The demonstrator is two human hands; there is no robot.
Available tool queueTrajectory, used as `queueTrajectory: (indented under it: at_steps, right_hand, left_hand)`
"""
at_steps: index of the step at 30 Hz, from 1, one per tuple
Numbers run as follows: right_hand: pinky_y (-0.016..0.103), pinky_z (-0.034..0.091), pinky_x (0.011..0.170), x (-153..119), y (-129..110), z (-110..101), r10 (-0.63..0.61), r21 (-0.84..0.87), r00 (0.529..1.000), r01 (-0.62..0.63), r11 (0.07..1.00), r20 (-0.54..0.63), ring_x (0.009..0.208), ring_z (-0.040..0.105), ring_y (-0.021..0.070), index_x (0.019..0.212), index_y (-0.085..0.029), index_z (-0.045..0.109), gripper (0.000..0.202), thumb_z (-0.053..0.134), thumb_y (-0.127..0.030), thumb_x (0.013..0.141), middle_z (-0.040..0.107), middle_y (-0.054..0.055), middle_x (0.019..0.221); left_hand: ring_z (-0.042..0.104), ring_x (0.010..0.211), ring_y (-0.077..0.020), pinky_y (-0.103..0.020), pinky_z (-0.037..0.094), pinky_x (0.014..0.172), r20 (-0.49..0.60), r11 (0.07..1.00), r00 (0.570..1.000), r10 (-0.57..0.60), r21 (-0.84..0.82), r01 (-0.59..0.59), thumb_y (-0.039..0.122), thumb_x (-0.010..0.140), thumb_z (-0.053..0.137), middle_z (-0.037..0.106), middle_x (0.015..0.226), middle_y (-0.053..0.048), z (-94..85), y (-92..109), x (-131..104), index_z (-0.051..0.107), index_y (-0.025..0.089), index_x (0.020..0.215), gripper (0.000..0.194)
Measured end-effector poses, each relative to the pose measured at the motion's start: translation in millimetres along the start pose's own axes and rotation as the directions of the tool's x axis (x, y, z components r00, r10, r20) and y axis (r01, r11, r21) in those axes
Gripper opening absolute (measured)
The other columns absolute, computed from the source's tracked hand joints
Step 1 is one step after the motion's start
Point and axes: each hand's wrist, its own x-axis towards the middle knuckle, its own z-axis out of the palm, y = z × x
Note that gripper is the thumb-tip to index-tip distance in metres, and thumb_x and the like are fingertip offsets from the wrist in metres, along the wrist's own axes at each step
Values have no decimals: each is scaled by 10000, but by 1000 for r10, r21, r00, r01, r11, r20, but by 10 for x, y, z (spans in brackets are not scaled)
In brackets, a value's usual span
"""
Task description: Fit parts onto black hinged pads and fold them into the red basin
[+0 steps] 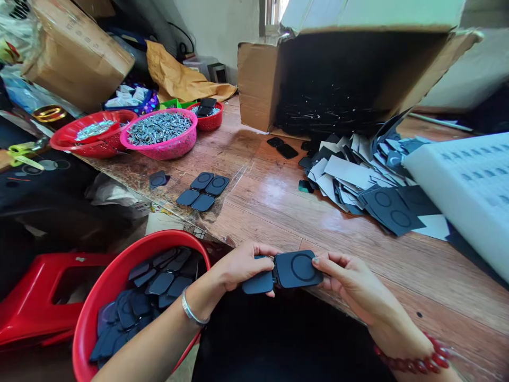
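Observation:
A dark hinged device made of two flat square panels (299, 269) is held just over the table's front edge; a ring mark shows on its right panel. My left hand (248, 265) grips the left panel between thumb and fingers. At the right panel's outer edge, my right hand (344, 273) pinches with its thumb on top. Beyond them on the table lie several dark square panels (203, 191) grouped together. A red tub (85, 318) at the lower left holds many similar dark pieces.
A pink basket (159, 151) and red baskets (209, 123) of metal parts stand at the back left. An open cardboard box (258, 87) stands behind a pile of dark and white sheets (350, 172). White foam (469, 175) lies right. A red stool (24, 297) is far left.

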Motion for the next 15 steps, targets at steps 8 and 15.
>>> queueTrajectory:
  at_steps: [8, 15]
  right_hand:
    - [251, 559, 642, 44, 79, -76, -23, -24, 999, 24, 999, 49, 719, 625, 151, 703, -139, 709, 346, 913, -394, 587, 670, 51, 775]
    - [221, 549, 591, -3, 22, -29, -18, -10, 1000, 18, 1000, 3, 675, 611, 131, 653, -129, 695, 378, 937, -387, 520, 660, 48, 746]
  left_hand:
    - [672, 590, -141, -255, 594, 535, -13, 1000, 1000, -22, -8, 22, 140, 673, 637, 713, 743, -48, 9, 9, -10, 731, 124, 1024, 363]
    - [674, 605, -150, -264, 595, 537, -5, 1000, 1000, -7, -25, 7, 142, 671, 643, 714, 749, -45, 2, 1, 12, 738, 131, 1012, 354]
